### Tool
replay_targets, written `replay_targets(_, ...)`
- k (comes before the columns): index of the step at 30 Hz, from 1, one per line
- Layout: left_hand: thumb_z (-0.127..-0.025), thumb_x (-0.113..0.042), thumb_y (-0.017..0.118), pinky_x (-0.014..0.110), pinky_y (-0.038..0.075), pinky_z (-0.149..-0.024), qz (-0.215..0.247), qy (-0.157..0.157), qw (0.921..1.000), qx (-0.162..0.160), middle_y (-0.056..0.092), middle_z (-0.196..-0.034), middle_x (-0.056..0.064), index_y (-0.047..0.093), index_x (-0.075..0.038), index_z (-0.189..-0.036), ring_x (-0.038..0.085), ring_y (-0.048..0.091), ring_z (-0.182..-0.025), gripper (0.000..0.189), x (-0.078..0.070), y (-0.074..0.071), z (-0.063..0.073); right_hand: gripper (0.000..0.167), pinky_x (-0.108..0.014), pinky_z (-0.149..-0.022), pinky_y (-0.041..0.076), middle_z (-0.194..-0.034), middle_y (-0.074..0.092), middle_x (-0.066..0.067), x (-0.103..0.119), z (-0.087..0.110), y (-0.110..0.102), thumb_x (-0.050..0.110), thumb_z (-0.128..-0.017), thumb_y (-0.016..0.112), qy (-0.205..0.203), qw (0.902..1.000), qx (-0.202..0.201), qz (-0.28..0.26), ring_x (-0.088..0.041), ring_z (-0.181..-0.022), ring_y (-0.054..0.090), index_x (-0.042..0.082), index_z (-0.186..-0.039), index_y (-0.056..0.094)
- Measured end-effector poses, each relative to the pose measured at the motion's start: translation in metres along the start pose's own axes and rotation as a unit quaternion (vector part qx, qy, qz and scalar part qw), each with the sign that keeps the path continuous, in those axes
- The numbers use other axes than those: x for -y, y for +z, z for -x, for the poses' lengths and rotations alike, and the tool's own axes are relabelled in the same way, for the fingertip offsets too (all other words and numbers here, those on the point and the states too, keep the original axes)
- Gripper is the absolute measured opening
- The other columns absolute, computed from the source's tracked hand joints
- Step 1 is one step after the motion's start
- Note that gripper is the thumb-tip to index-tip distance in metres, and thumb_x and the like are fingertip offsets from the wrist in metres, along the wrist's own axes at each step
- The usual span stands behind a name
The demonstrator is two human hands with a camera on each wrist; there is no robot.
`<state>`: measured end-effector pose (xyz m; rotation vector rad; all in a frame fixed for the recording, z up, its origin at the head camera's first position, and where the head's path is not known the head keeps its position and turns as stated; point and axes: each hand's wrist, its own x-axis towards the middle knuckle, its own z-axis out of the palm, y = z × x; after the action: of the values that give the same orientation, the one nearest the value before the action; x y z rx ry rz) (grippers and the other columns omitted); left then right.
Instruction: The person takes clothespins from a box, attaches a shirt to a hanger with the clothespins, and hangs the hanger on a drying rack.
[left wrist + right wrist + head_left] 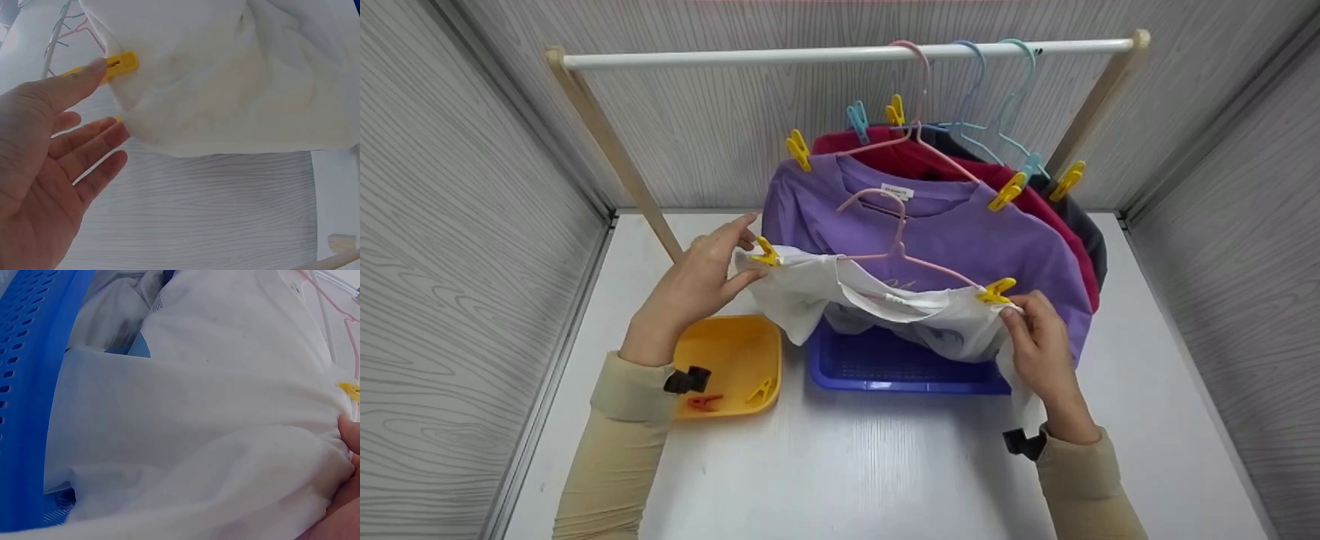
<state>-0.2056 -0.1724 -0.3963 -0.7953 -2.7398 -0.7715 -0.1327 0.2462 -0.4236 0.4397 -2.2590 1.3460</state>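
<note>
A white shirt (pixel 802 281) is draped on a pink hanger (pixel 898 251), held up over the blue basket. A yellow clothespin (pixel 766 253) sits at its left shoulder and another yellow clothespin (pixel 997 290) at its right shoulder. My left hand (pixel 701 274) is beside the left clothespin, fingers spread; in the left wrist view its thumb lies against that clothespin (pixel 121 64). My right hand (pixel 1042 349) pinches the shirt's cloth just beyond the right clothespin. In the right wrist view, cloth (pixel 197 410) bunches at the thumb, and most of that hand is out of frame.
Behind, a purple shirt (pixel 945 225), a red garment (pixel 847 142) and a dark one hang from the white rail (pixel 735 56), with clothespins on them. Below stand a blue basket (pixel 885 385) and a yellow tray (pixel 727 330) containing red and yellow clothespins.
</note>
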Motion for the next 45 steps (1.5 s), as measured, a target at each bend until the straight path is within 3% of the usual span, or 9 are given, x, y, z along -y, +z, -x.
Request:
replay_targets(3, -0.093, -0.02, 0.069, 0.048, 0.041, -0.1, 0.034, -0.011, 0.9993, -0.009, 0.062, -0.119, 0.016, 0.044, 0.001, -0.142, 0.03, 0.057, -0.108, 0.058, 0.009, 0.012, 0.005, 0.007, -0.014, -0.057, 0.034, -0.077, 0.052, -0.02, 0.0, 0.0, 0.0, -0.019, -0.09, 0.053, 0.001, 1.0, -0.001, 0.003, -0.008, -0.064, 0.042, -0.018, -0.091, 0.059)
replay_targets(6, -0.096, -0.018, 0.064, 0.044, 0.048, -0.094, 0.038, 0.004, 0.9984, -0.042, 0.064, -0.114, 0.013, 0.059, 0.0, -0.126, 0.027, 0.061, -0.102, 0.036, 0.016, 0.023, 0.008, 0.007, -0.015, -0.057, 0.034, -0.077, 0.052, -0.019, 0.001, 0.0, 0.0, -0.018, -0.091, 0.052, 0.005, 1.0, 0.0, 0.004, -0.007, -0.064, 0.042, -0.018, -0.091, 0.059)
replay_targets(9, -0.096, -0.016, 0.062, 0.039, 0.053, -0.084, 0.012, 0.032, 0.9954, -0.089, 0.067, -0.104, 0.01, 0.068, -0.002, -0.108, 0.025, 0.064, -0.091, 0.019, 0.021, 0.031, 0.009, 0.007, -0.014, -0.056, 0.034, -0.077, 0.051, -0.019, 0.001, 0.0, 0.0, -0.018, -0.091, 0.052, 0.009, 0.9999, 0.003, 0.002, -0.007, -0.064, 0.041, -0.018, -0.092, 0.059)
replay_targets(12, -0.094, -0.014, 0.065, 0.04, 0.055, -0.079, -0.025, 0.061, 0.9888, -0.133, 0.069, -0.094, 0.009, 0.069, -0.002, -0.102, 0.026, 0.066, -0.085, 0.015, 0.024, 0.037, 0.01, 0.006, -0.015, -0.056, 0.033, -0.076, 0.051, -0.019, 0.002, 0.0, 0.0, -0.018, -0.091, 0.053, 0.009, 0.9999, 0.004, 0.002, -0.007, -0.064, 0.041, -0.018, -0.092, 0.059)
replay_targets(17, -0.09, -0.012, 0.07, 0.043, 0.056, -0.068, -0.1, 0.095, 0.9731, -0.185, 0.071, -0.085, 0.012, 0.07, 0.0, -0.099, 0.03, 0.068, -0.072, 0.015, 0.024, 0.042, 0.011, 0.005, -0.014, -0.056, 0.033, -0.075, 0.05, -0.018, 0.001, 0.0, 0.0, -0.018, -0.09, 0.055, 0.004, 0.9999, 0.002, 0.01, -0.007, -0.064, 0.041, -0.018, -0.091, 0.06)
replay_targets(22, -0.091, -0.011, 0.069, 0.044, 0.057, -0.068, -0.17, 0.103, 0.9514, -0.235, 0.071, -0.08, 0.014, 0.07, 0.002, -0.094, 0.031, 0.066, -0.063, 0.014, 0.021, 0.045, 0.011, 0.009, -0.014, -0.057, 0.032, -0.075, 0.051, -0.016, -0.011, 0.001, -0.002, -0.018, -0.088, 0.059, -0.013, 0.9998, 0.004, 0.017, -0.008, -0.066, 0.041, -0.015, -0.095, 0.063)
replay_targets(28, -0.09, -0.004, 0.069, 0.046, 0.056, -0.077, -0.184, 0.098, 0.9255, -0.316, 0.069, -0.078, 0.019, 0.069, 0.007, -0.09, 0.034, 0.066, -0.065, 0.011, 0.02, 0.046, 0.01, 0.023, -0.018, -0.059, 0.033, -0.084, 0.059, -0.009, -0.026, 0.002, -0.012, -0.005, -0.087, 0.07, -0.019, 0.9971, -0.002, 0.073, -0.011, -0.07, 0.042, -0.003, -0.11, 0.07)
replay_targets(33, -0.091, -0.002, 0.068, 0.047, 0.056, -0.074, -0.181, 0.084, 0.9091, -0.366, 0.068, -0.079, 0.021, 0.068, 0.01, -0.09, 0.036, 0.064, -0.062, 0.012, 0.019, 0.042, 0.009, 0.022, -0.018, -0.06, 0.036, -0.082, 0.059, -0.009, -0.026, 0.0, -0.021, -0.005, -0.084, 0.073, -0.036, 0.9929, -0.025, 0.111, -0.014, -0.071, 0.046, -0.003, -0.105, 0.07)
replay_targets(45, -0.095, -0.003, 0.063, 0.048, 0.052, -0.073, -0.124, 0.059, 0.9082, -0.395, 0.068, -0.08, 0.02, 0.066, 0.009, -0.086, 0.036, 0.064, -0.066, 0.015, 0.008, 0.02, -0.011, 0.014, -0.013, -0.071, 0.041, -0.086, 0.063, -0.014, -0.007, -0.031, -0.038, -0.01, -0.082, 0.072, -0.08, 0.9861, -0.072, 0.126, -0.013, -0.078, 0.053, -0.006, -0.095, 0.069)
